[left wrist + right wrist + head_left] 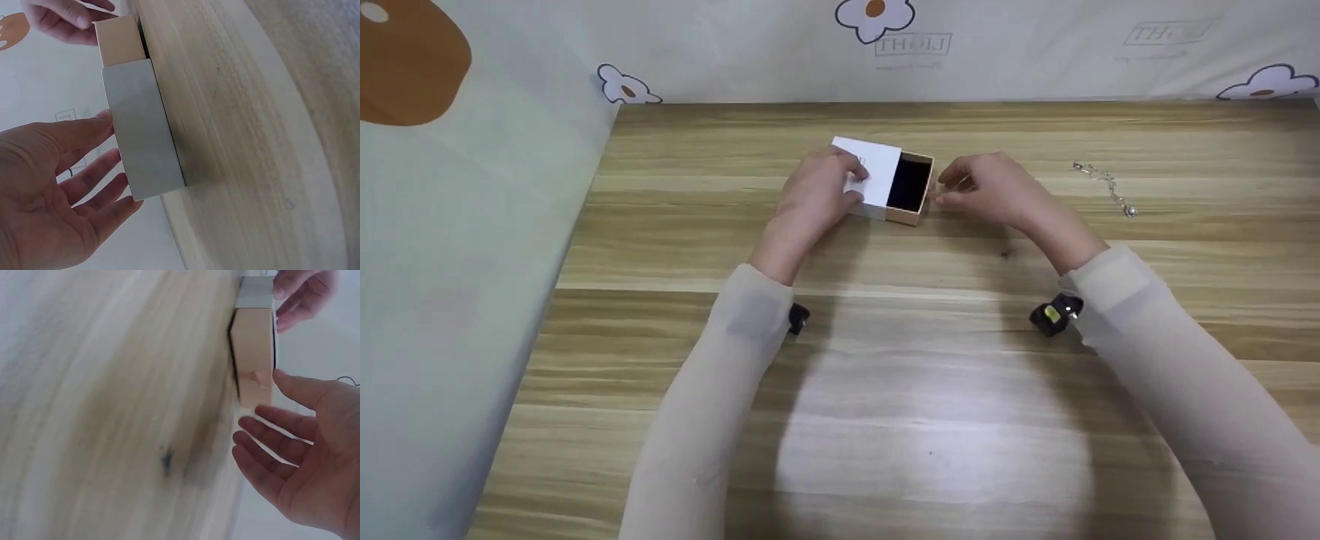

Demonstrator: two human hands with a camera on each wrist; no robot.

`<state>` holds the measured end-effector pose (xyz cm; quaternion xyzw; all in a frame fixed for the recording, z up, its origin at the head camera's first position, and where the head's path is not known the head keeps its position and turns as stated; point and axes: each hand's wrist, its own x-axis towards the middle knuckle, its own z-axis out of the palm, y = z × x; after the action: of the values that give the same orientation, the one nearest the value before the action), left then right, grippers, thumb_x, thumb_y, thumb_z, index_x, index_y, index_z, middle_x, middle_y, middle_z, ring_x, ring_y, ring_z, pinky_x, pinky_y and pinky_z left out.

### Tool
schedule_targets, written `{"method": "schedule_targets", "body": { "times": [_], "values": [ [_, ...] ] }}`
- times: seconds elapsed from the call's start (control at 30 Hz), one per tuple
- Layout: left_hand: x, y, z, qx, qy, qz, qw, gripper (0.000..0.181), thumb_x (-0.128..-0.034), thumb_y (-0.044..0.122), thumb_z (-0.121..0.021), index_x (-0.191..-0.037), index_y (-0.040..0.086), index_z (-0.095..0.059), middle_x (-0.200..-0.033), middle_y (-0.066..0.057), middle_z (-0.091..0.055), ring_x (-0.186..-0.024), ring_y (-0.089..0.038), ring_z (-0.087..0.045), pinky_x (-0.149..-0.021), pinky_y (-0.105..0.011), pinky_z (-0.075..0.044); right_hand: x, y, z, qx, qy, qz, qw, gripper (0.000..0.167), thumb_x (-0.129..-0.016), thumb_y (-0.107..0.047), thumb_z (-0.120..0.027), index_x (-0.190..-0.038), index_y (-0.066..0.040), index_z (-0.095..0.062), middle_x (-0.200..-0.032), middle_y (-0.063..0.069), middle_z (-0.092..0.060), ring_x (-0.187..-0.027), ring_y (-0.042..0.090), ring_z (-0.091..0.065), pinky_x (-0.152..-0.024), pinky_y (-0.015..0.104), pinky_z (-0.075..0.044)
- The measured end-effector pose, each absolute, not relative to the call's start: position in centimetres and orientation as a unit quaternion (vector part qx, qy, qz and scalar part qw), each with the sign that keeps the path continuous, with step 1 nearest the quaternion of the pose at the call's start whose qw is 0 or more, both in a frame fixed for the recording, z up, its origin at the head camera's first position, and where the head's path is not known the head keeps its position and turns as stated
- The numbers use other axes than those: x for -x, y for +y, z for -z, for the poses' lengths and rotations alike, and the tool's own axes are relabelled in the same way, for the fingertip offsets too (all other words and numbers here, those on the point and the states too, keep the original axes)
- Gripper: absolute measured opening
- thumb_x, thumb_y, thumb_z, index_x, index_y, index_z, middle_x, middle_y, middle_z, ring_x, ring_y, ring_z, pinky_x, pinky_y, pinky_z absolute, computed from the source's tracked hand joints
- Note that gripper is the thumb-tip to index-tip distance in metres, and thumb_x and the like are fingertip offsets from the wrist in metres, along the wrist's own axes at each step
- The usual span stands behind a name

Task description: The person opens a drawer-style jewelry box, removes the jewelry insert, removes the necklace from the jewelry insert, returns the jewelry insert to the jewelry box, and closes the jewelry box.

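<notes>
A small drawer-style box has a white sleeve (877,169) and a tan tray (903,216), slid partway out on the right. Inside the tray is a black lining (910,184). My left hand (814,191) rests on the sleeve's left part, fingertips on its top; the left wrist view shows its fingers spread along the upper edge. Beside the tray's end is my right hand (997,187), thumb at the tray's upper edge and fingers apart. A small tab (257,378) sticks out from the tray's end, not pinched.
To the right on the wooden table (922,360) lies a silver chain (1110,186), apart from both hands. A small dark speck (1005,254) lies nearer, below the right hand. A pale flower-printed cloth (750,52) stands behind the table.
</notes>
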<state>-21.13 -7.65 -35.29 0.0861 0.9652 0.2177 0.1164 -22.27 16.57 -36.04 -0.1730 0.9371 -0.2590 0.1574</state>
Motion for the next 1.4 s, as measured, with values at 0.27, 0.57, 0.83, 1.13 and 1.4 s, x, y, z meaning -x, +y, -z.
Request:
{"method": "schedule_targets", "body": {
  "times": [0.27,0.57,0.83,1.13,1.4],
  "values": [
    [21.1,-7.4,35.1,-0.078,0.968,-0.212,0.112,0.028,-0.0944,0.018,-0.068,-0.123,0.017,-0.069,-0.141,-0.002,-0.056,-0.132,-0.025,-0.05,-0.108,-0.037,-0.045,22.2,14.9,36.6,0.194,0.956,0.2,0.097,0.026,-0.09,-0.025,-0.072,-0.103,-0.003,-0.072,-0.099,0.015,-0.072,-0.092,0.029,-0.063,-0.087,0.046,-0.05],
    [21.3,-6.3,35.0,-0.073,0.967,-0.214,0.12,0.029,-0.0943,0.018,-0.068,-0.123,0.018,-0.069,-0.141,-0.002,-0.056,-0.13,-0.022,-0.05,-0.107,-0.036,-0.046,22.3,14.4,36.7,0.19,0.96,0.188,0.087,0.027,-0.09,-0.027,-0.072,-0.103,-0.003,-0.073,-0.101,0.014,-0.074,-0.094,0.031,-0.065,-0.086,0.048,-0.051],
    [21.5,-5.8,35.1,-0.073,0.968,-0.208,0.12,0.029,-0.095,0.02,-0.068,-0.124,0.019,-0.068,-0.138,-0.002,-0.056,-0.127,-0.021,-0.051,-0.105,-0.036,-0.046,22.4,13.7,37.2,0.199,0.963,0.173,0.057,0.027,-0.09,-0.028,-0.072,-0.099,-0.003,-0.072,-0.096,0.013,-0.073,-0.088,0.031,-0.065,-0.08,0.048,-0.052],
    [21.5,-5.6,35.0,-0.086,0.968,-0.205,0.117,0.029,-0.0945,0.019,-0.068,-0.123,0.017,-0.068,-0.139,-0.003,-0.056,-0.128,-0.023,-0.051,-0.106,-0.037,-0.046,22.4,12.7,37.3,0.207,0.964,0.158,0.05,0.026,-0.09,-0.027,-0.07,-0.106,-0.007,-0.071,-0.095,0.012,-0.069,-0.086,0.029,-0.061,-0.077,0.05,-0.051],
    [21.7,-6.0,35.0,-0.09,0.971,-0.19,0.118,0.03,-0.094,0.021,-0.068,-0.124,0.019,-0.067,-0.142,-0.002,-0.053,-0.132,-0.026,-0.049,-0.102,-0.041,-0.048,22.6,13.3,37.0,0.211,0.963,0.158,0.059,0.039,-0.091,-0.035,-0.071,-0.115,-0.005,-0.068,-0.102,0.013,-0.067,-0.092,0.031,-0.061,-0.081,0.049,-0.051]
  ]
}}
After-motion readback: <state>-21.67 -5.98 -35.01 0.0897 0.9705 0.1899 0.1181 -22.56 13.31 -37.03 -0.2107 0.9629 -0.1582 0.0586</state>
